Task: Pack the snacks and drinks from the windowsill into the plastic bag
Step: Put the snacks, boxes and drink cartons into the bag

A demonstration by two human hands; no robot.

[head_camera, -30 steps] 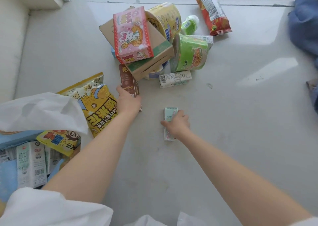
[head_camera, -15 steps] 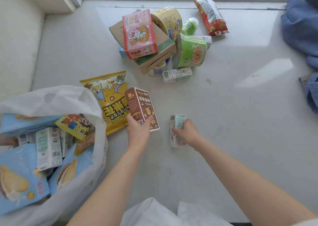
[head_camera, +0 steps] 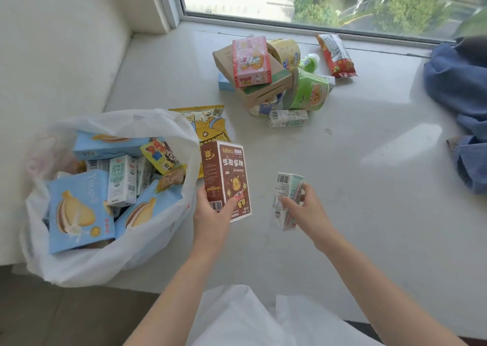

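Observation:
My left hand (head_camera: 210, 218) grips a brown snack box (head_camera: 224, 173) with a cartoon bear, held upright just right of the white plastic bag (head_camera: 100, 264). My right hand (head_camera: 307, 212) holds a small pale milk carton (head_camera: 286, 187) lifted off the windowsill (head_camera: 369, 214). The bag stands open at the sill's left edge, filled with blue cake boxes, milk cartons and snack packets. A yellow popcorn bag (head_camera: 208, 121) lies behind the bag's rim. A pile of snacks is farther back: a pink rabbit box (head_camera: 251, 61) on a cardboard box, a green noodle cup (head_camera: 309, 90), a yellow cup, a green bottle, another milk carton (head_camera: 287, 118).
A red chip packet (head_camera: 336, 56) lies near the window frame. Blue clothing (head_camera: 461, 103) is heaped at the right edge of the sill. A wall bounds the sill on the left. The sill's front edge drops to the floor below the bag.
Both hands have lifted their items off the sill and drawn them back toward me. The brown box now stands upright near the bag's mouth. The view has tilted up, showing the window.

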